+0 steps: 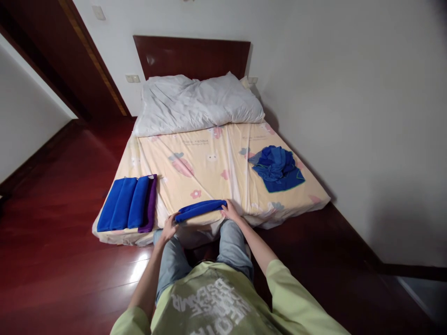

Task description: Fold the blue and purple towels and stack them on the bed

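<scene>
A long, narrow folded blue cloth (pixel 200 210) is stretched between my hands at the front edge of the bed. My left hand (pixel 170 226) grips its left end, and my right hand (pixel 228 210) grips its right end. To the left, folded blue cloths (pixel 120 203) lie side by side on the bed, with a folded purple cloth (pixel 151 204) at their right side, partly under the blue. A crumpled pile of blue cloths (pixel 275 165) rests on the right part of the bed.
The bed (pixel 206 179) has a pale yellow patterned sheet. Toward the dark red headboard (pixel 195 58) lies a bunched white quilt (pixel 199 100). A white wall (pixel 349 116) stands on the right, and red wooden floor (pixel 52 228) shows on the left.
</scene>
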A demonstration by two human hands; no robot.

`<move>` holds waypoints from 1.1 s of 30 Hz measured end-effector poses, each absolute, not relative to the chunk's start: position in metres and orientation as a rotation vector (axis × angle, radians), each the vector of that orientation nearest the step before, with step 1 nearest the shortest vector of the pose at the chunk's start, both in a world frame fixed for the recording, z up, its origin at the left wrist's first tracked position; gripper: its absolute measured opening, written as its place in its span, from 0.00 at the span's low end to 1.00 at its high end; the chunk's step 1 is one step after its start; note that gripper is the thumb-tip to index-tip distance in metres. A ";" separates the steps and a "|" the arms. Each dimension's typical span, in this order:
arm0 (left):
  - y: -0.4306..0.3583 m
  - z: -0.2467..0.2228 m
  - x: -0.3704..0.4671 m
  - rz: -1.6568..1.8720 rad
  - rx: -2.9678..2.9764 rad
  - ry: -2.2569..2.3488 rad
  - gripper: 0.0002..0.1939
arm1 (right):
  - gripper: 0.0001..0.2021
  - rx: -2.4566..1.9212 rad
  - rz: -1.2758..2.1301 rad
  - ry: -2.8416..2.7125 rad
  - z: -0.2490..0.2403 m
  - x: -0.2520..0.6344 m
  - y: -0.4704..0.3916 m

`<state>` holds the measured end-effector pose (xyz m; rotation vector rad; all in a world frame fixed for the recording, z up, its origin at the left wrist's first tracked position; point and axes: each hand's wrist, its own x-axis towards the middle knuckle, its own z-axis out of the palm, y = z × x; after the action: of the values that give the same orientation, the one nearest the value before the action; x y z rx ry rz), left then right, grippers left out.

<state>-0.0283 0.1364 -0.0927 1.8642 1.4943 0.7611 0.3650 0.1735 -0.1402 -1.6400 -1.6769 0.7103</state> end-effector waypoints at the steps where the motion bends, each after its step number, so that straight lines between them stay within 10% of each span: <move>1: 0.136 -0.094 -0.026 0.767 1.865 1.523 0.30 | 0.16 -1.640 0.712 -1.671 -0.140 0.365 0.173; 33: 0.181 -0.091 0.005 0.690 1.975 2.109 0.17 | 0.18 -1.888 0.514 -1.471 -0.116 0.342 0.202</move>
<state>0.0052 0.1806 -0.0909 1.9751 2.1089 0.6903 0.3419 0.2019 -0.1162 -1.8882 -1.4715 0.5143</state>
